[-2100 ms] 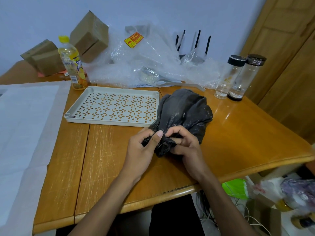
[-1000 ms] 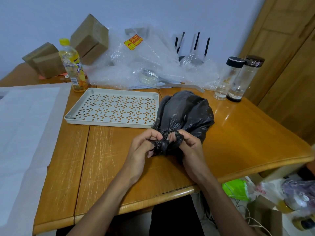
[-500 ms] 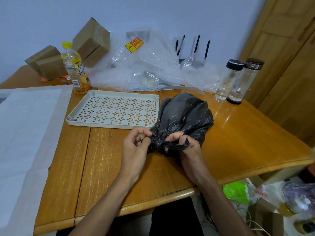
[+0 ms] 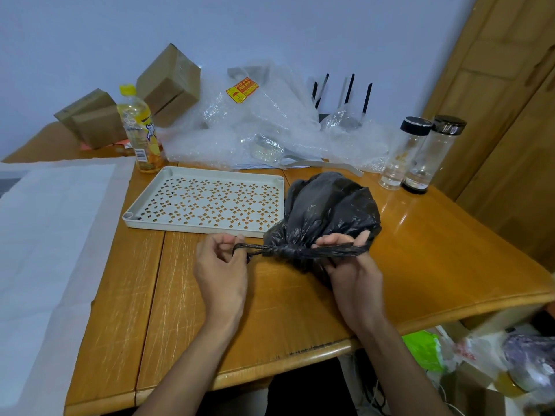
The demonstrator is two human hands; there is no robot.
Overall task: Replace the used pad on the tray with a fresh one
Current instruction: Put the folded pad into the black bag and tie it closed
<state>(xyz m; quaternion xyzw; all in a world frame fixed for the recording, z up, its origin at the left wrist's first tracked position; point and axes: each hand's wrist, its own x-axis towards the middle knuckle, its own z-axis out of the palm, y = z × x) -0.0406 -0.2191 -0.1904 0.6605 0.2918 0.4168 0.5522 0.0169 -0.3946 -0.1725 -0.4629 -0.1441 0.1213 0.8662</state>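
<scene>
- On the scratched orange wooden table (image 4: 300,301), we draw tight the knot in a crumpled black plastic bag (image 4: 327,205), which lies just right of the pale perforated plastic tray (image 4: 207,172) and touches its right edge.
- Our left hand (image 4: 220,265) curls its fingers round one twisted tail of the bag; our right hand (image 4: 350,259) grips the other tail, the two pulling apart across the knot.
- The tray's holed floor shows bare, with no pad on it; we judge that the used pad is inside the bag, though the plastic hides its contents.
- A broad white sheet (image 4: 45,235), seemingly the fresh pad, lies flat at the table's left edge, well apart from the tray.
- We judge the bag light, soft and slippery, its film thin enough to tear under a hard pull; the twisted neck by the knot is the surest hold.
- The white sheet looks limp and light; we would lift it by two corners to keep it flat.
- Counted: one tray, one black bag, one white sheet, two clear flasks (image 4: 420,154) with dark lids, one yellow-capped drink bottle (image 4: 141,130), three brown cardboard boxes (image 4: 168,82), one heap of clear bubble wrap (image 4: 264,130).
</scene>
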